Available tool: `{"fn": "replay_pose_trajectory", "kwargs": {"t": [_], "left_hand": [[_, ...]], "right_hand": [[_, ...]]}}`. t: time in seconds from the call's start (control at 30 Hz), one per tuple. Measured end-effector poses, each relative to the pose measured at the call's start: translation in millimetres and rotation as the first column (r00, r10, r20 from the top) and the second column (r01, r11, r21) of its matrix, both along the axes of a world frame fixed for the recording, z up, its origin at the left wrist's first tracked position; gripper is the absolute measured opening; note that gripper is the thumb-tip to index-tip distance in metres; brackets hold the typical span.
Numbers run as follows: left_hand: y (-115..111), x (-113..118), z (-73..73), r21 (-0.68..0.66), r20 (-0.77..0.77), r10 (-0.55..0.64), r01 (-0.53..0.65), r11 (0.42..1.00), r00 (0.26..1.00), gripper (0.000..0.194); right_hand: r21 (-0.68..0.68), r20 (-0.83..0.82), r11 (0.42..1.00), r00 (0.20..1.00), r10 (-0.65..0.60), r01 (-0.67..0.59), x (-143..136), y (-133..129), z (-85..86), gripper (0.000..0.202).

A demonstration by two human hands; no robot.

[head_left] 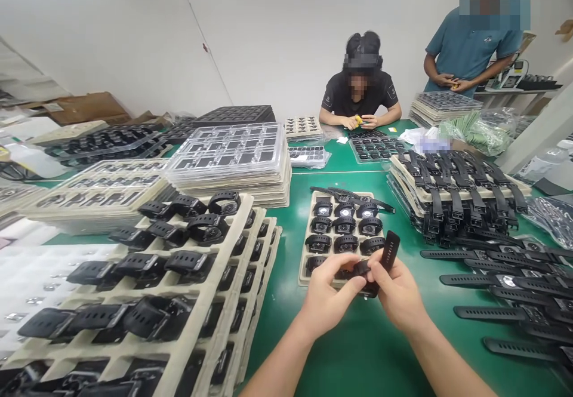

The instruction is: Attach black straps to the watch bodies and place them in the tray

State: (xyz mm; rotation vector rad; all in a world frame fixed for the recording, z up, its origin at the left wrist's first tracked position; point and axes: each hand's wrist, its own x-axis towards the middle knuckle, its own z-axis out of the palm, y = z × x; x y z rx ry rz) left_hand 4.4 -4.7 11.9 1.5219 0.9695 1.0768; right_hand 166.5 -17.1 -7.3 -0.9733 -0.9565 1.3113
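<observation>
Both my hands meet at a black smartwatch [390, 249], whose strap end sticks up between the fingers of my right hand [396, 292]. My left hand [330, 292] pinches the other side of the watch, thumb and forefinger closed on it. My fingers hide most of the watch body. Just beyond and partly under my hands lies a cream tray [308, 230] with rows of black watches [345, 243] in its pockets, their straps curled. Two unfurled watches [358, 199] lie across its far edge.
Stacked trays of watches [179, 262] rise close on my left. Behind them stand clear-covered trays [228, 149]. Loose watches [510, 280] and a loaded tray stack [452, 182] are on the right. Across the green table [313, 355], one person [360, 92] sits; another [474, 51] stands.
</observation>
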Motion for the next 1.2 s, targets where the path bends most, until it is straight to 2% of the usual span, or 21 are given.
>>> {"fn": "replay_pose_trajectory", "kwargs": {"t": [0.07,0.2,0.33,0.4,0.43,0.53,0.6,0.7,0.77,0.9,1.07,1.2], "left_hand": [[0,2,4.7,0.014,-0.020,0.007,-0.007,1.000,1.000,0.025],[1,3,10.9,0.025,-0.036,0.022,-0.021,0.999,0.999,0.021],[1,1,11.2,0.019,-0.037,0.037,-0.036,0.999,0.999,0.014],[0,1,9.5,0.005,-0.016,0.034,-0.034,0.999,0.999,0.014],[-1,1,8.5,-0.004,-0.005,0.030,-0.030,1.000,1.000,0.015],[-2,2,6.4,-0.030,0.020,0.025,-0.024,0.999,0.999,0.016],[-3,3,5.8,-0.029,0.029,0.026,-0.025,0.999,0.999,0.016],[-5,4,5.6,-0.030,0.036,0.017,-0.016,0.999,0.999,0.016],[-6,5,5.3,-0.032,0.037,0.019,-0.018,0.999,0.999,0.017],[-7,6,4.7,-0.008,0.041,0.053,-0.052,0.999,0.998,0.016],[-6,6,3.8,-0.008,0.065,0.060,-0.060,0.998,0.996,0.019],[-6,5,2.9,0.004,0.059,0.068,-0.068,0.998,0.996,0.020]], "right_hand": [[-0.006,-0.024,1.000,1.000,-0.002,0.002,1,1,-2.9,0.032],[0.028,-0.004,0.999,0.999,0.036,-0.036,0,0,-1.8,0.027],[0.165,0.148,0.982,0.987,0.063,-0.088,2,-2,8.2,0.022],[0.249,0.237,0.967,0.971,-0.013,-0.047,3,-4,11.5,0.012],[0.284,0.249,0.959,0.966,-0.064,-0.010,4,-5,11.7,0.016],[0.345,0.250,0.937,0.957,-0.150,0.057,7,-6,7.3,0.047],[0.420,0.328,0.907,0.927,-0.183,0.030,9,-6,3.4,0.045],[0.529,0.409,0.849,0.870,-0.277,0.021,11,-6,1.0,0.031],[0.532,0.383,0.845,0.872,-0.304,0.061,11,-7,0.9,0.025],[0.464,0.293,0.877,0.913,-0.283,0.123,8,-8,0.4,0.022],[0.376,0.192,0.923,0.968,-0.164,0.082,4,-8,2.1,0.024],[0.391,0.156,0.918,0.978,-0.136,0.066,2,-8,1.6,0.024]]}}
